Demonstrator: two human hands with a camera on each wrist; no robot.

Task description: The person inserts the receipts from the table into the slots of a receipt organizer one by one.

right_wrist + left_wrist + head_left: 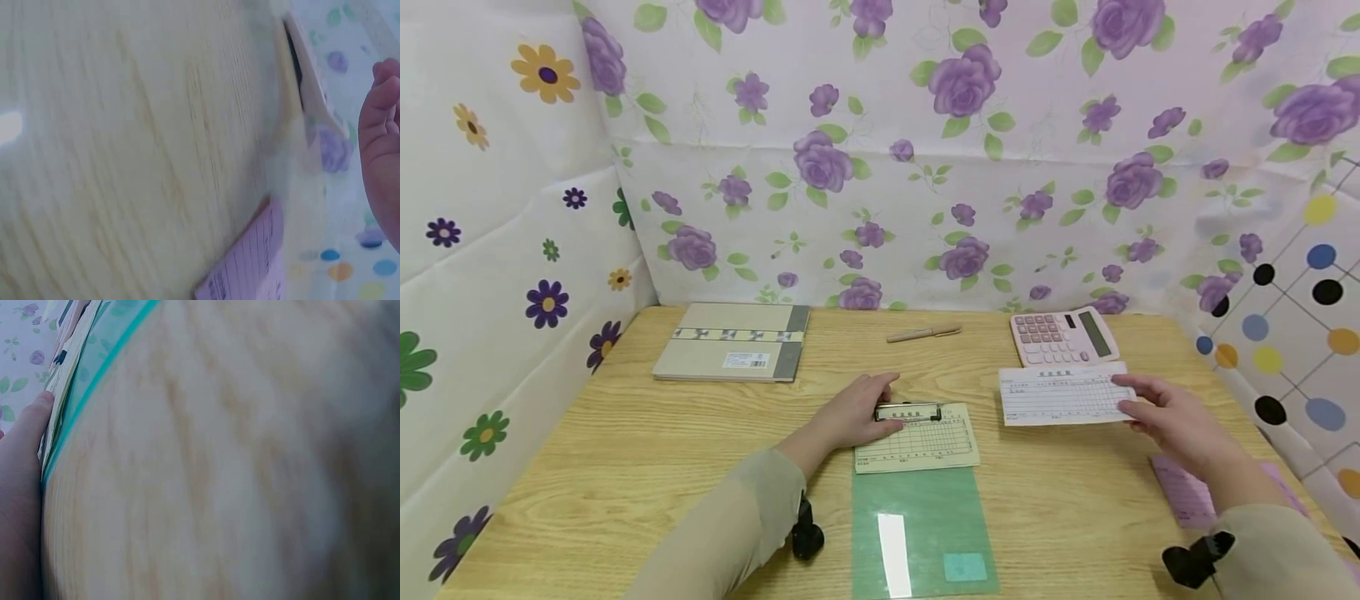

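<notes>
My left hand (850, 417) lies loosely spread over the left end of the wire clip (936, 413), its thumb resting on a pale yellow printed form (925, 450). My right hand (1180, 429) pinches the right edge of a white form (1052, 396) between thumb and fingers, just in front of the calculator (1051, 333), overlapping its near edge from above. Under the yellow sheets, the clipboard (917, 512) is smooth, see-through green, with a glossy streak of light. Pink slips (1180, 492) lie partly hidden beneath my right forearm. Farther off are a slim beige pen (921, 334) and, at far left, a flat rectangular grey folder (722, 321) with a patterned band, all on the wood-grained table (737, 425). Creased flowered cloth (880, 208) hangs behind.
</notes>
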